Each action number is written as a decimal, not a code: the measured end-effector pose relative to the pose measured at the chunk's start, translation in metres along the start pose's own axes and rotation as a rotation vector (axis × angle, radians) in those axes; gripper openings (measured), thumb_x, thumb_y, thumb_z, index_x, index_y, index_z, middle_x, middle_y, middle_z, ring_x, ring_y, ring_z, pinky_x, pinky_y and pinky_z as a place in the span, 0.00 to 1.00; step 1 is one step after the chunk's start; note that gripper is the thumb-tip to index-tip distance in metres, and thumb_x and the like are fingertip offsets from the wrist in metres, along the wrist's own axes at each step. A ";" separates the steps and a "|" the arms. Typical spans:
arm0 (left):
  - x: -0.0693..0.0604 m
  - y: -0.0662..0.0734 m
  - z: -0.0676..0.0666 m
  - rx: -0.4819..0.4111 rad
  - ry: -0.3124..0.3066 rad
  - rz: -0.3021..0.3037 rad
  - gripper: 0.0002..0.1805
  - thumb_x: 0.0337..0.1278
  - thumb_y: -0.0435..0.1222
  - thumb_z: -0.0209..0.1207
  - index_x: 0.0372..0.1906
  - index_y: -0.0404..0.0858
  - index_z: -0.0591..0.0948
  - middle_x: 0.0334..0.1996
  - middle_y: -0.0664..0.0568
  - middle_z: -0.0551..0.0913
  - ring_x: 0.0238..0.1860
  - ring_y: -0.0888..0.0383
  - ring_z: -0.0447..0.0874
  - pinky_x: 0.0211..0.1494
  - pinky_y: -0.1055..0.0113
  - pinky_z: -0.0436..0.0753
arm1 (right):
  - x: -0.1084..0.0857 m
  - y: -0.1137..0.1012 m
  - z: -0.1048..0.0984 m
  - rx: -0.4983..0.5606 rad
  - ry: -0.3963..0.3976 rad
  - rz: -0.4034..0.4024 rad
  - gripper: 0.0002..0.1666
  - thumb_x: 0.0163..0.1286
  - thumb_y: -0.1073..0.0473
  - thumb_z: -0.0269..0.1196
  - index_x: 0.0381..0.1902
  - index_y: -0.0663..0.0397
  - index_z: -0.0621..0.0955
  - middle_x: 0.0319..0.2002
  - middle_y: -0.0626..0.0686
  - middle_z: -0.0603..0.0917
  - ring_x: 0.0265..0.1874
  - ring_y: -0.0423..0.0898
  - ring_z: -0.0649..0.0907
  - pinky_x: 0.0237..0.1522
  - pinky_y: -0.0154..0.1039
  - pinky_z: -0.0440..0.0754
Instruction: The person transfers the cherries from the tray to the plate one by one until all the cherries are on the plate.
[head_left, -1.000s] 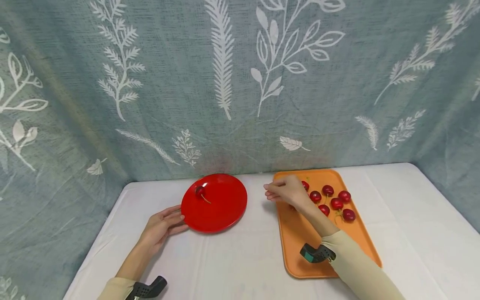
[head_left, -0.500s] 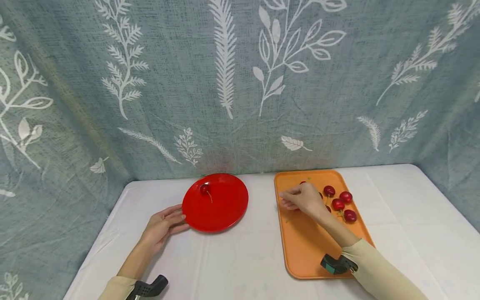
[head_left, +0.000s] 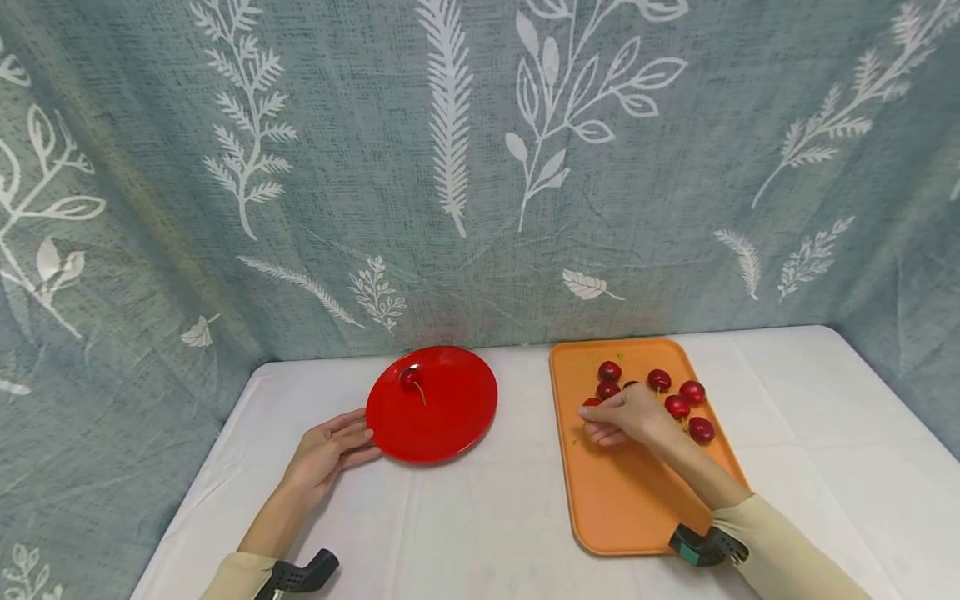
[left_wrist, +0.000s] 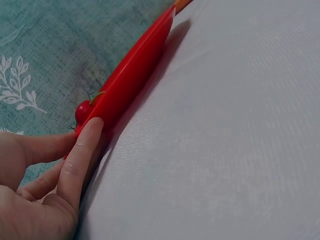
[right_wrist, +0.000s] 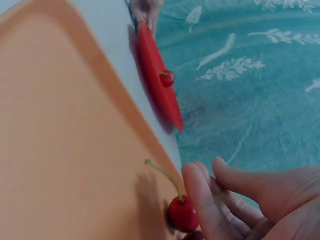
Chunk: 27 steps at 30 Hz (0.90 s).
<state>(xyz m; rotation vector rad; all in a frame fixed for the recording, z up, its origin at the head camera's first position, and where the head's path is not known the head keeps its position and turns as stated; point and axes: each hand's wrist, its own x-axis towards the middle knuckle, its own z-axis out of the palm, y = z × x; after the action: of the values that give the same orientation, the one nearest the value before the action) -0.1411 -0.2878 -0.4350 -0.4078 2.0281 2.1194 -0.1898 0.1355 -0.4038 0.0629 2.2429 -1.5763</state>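
At the left edge of the red plate (head_left: 438, 425), my left hand (head_left: 315, 454) grips the rim, thumb on one side and fingers on the other. One cherry (head_left: 408, 378) with its stem lies on that plate. My right hand (head_left: 633, 414) is over the orange tray (head_left: 615, 517), fingers loosely bent and nothing held between thumb and forefinger. In the right wrist view, a cherry (right_wrist: 183, 214) with a green stem (right_wrist: 165, 173) sits right beside the forefinger (right_wrist: 197, 187). Several cherries lie in the tray's far half, some partly hidden by the right hand.
A white cloth (head_left: 480, 525) covers the table. Behind it hangs a blue-green curtain (head_left: 337, 167) with white leaf prints, which also runs along both sides. A stretch of the white cloth separates the plate from the tray.
My right hand has moved right and nearer the body, from the tray's left edge to over the tray, uncovering cherries at its far left. My left hand stays at the plate.
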 end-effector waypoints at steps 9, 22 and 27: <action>-0.002 0.000 0.001 0.011 0.011 0.000 0.32 0.68 0.30 0.55 0.72 0.28 0.59 0.61 0.39 0.76 0.45 0.58 0.87 0.50 0.63 0.85 | 0.001 0.015 0.000 0.061 -0.046 -0.011 0.18 0.68 0.59 0.65 0.36 0.75 0.85 0.23 0.58 0.87 0.20 0.44 0.87 0.27 0.36 0.87; 0.000 0.000 0.001 0.005 0.028 -0.011 0.31 0.68 0.30 0.55 0.72 0.29 0.60 0.62 0.38 0.75 0.45 0.57 0.87 0.50 0.63 0.85 | 0.007 0.017 0.010 0.113 -0.054 0.014 0.15 0.69 0.62 0.63 0.37 0.76 0.84 0.23 0.57 0.87 0.21 0.43 0.87 0.27 0.35 0.87; 0.000 0.000 0.002 0.020 0.027 -0.007 0.31 0.68 0.29 0.55 0.72 0.28 0.60 0.62 0.37 0.75 0.45 0.57 0.87 0.50 0.63 0.85 | 0.006 0.016 0.009 0.119 -0.062 0.002 0.15 0.69 0.64 0.62 0.38 0.78 0.83 0.25 0.57 0.87 0.23 0.43 0.87 0.28 0.35 0.87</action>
<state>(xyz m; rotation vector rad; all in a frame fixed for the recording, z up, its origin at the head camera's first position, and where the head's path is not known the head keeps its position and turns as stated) -0.1412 -0.2861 -0.4348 -0.4419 2.0577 2.0982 -0.1884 0.1321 -0.4227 0.0481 2.0999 -1.6866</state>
